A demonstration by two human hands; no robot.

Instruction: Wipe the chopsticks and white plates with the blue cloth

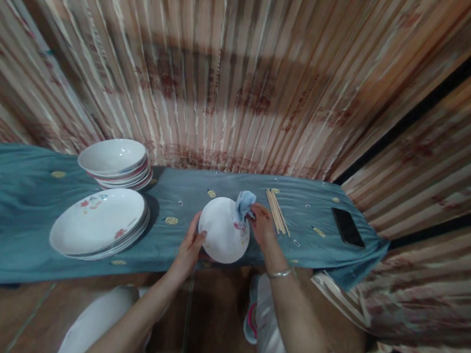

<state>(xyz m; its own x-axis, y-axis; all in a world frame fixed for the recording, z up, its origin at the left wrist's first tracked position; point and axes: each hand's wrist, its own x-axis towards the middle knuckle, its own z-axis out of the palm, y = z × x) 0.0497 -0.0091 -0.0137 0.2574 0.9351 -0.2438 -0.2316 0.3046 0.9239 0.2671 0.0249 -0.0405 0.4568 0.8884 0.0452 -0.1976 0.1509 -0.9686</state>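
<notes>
A white plate (pixel 222 238) with a small red flower print is held up over the front part of the cloth-covered table. My left hand (pixel 190 244) grips its left edge, thumb on the face and the other fingers behind it. Between the fingers of my right hand (pixel 261 222) is a crumpled light-blue cloth (pixel 245 204), which lies against the plate's upper right rim. To the right of that hand, several wooden chopsticks (pixel 277 213) lie side by side on the table.
On the left, a stack of flowered oval plates (pixel 99 222) stands in front of a stack of bowls (pixel 115 158). A black phone (pixel 347 227) lies near the right end of the blue tablecloth (pixel 185 188). Pleated curtains (pixel 227 88) hang directly behind the table.
</notes>
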